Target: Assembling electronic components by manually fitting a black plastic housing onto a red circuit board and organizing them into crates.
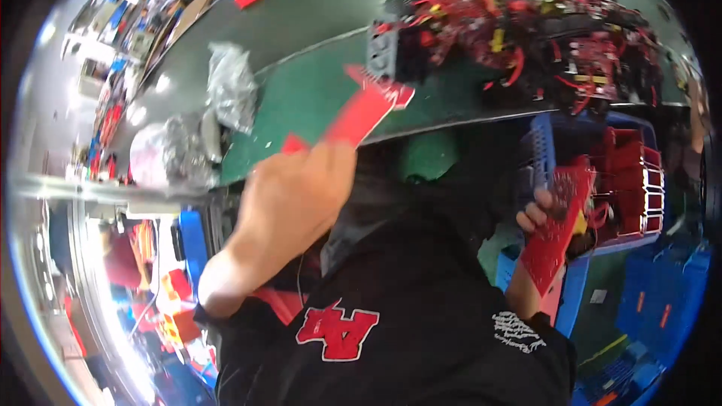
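My left hand (301,184) is closed over the green-topped bench, its fingers gripping a long flat red piece (361,116) that is smeared by motion. That piece points away from me, and its far end lies over a red part with white edges (396,94) near the bench edge. Lower at the right, my right hand (534,210) wraps round the side of a red circuit board (558,225) with dark marks and light dots on it. The board is held tilted beside a blue crate (543,146). Part of the right hand's grip is hidden behind the board.
Red assemblies with black and yellow parts (481,15) are piled along the bench's far right. A grey holed block (382,53) stands beside them. Crumpled clear plastic bags (232,86) lie at the left. Red racks (628,180) fill the crate; blue bins (662,293) stand below.
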Demonstrator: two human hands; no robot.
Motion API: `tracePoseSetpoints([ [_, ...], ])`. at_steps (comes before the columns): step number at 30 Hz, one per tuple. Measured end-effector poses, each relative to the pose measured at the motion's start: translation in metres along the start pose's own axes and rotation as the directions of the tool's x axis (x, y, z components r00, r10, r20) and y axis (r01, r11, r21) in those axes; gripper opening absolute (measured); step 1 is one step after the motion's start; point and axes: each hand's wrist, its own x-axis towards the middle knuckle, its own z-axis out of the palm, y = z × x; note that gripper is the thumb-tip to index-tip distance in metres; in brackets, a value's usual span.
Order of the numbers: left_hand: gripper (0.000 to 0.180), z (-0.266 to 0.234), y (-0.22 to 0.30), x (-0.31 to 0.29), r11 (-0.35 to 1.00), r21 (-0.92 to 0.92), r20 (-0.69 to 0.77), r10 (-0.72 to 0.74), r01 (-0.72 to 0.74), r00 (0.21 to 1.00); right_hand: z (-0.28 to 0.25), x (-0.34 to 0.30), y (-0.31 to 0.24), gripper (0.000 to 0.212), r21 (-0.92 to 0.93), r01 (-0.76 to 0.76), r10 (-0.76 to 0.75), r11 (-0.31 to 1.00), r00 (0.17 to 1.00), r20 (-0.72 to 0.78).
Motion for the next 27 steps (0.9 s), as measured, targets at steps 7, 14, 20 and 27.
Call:
tracePoseSetpoints([
  [7, 0.021, 0.192, 0.015, -0.042, 0.887, 0.433, -0.049, -0.153, 0.159, 0.987, -0.002, 0.079, 0.085, 0.052, 0.276, -0.276, 0.294, 0.921, 0.956, -0.025],
  [14, 0.031, 0.187, -0.015, -0.053, 0.953, 0.092, 0.075, -0.295, 0.288, 0.953, -0.022, 0.063, 0.103, 0.065, 0.422, -0.086, 0.233, 0.902, 0.922, -0.31],
  [20, 0.038, 0.172, -0.062, -0.04, 0.145, -0.418, 0.371, -0.874, 0.897, 0.315, -0.013, 0.069, 0.109, 0.073, 0.477, -0.005, 0.267, 0.879, 0.834, -0.483],
  [27, 0.046, 0.21, -0.083, -0.039, 0.261, -0.302, 0.366, -0.856, 0.917, 0.364, -0.127, -0.006, 0.057, 0.065, 0.449, -0.373, 0.474, 0.812, 0.87, -0.135],
])
